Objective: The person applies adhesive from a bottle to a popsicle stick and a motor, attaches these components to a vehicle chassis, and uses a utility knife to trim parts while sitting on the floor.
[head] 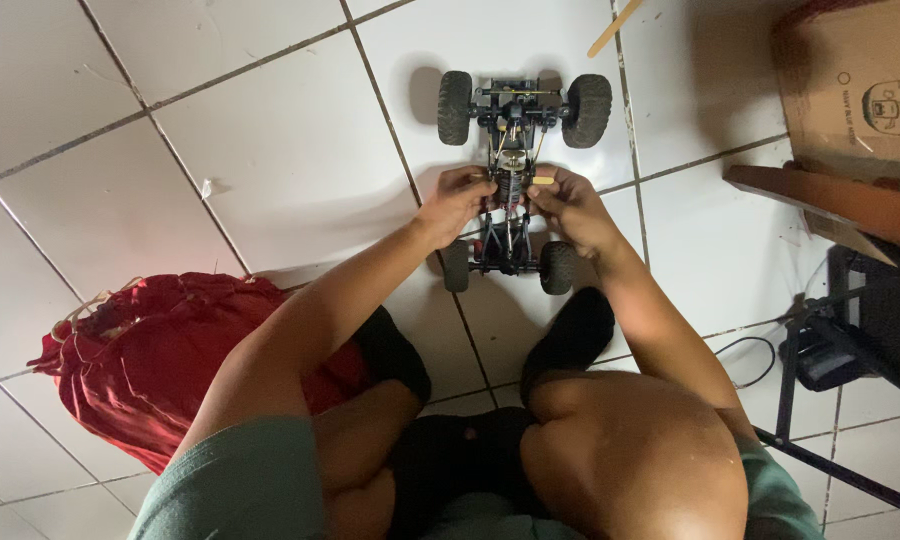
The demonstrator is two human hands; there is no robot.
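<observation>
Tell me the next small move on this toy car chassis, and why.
Probably steady the chassis with the left hand while the right hand works the small part at its middle: both hands already pinch there, and the bare frame rests loose on the tiles.

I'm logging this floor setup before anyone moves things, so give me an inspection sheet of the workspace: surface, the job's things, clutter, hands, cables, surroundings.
Surface: white tiled floor with dark grout lines, dimly lit.
Job's things: small model car chassis without a body, four knobby tyres, standing on the floor between the person's feet.
Clutter: red cloth bag at the left; thin wooden stick at the top.
Hands: left hand and right hand both grip the chassis at its middle.
Cables: thin dark cable looped on the floor at the right.
Surroundings: cardboard box at top right; black metal stand below it.
</observation>
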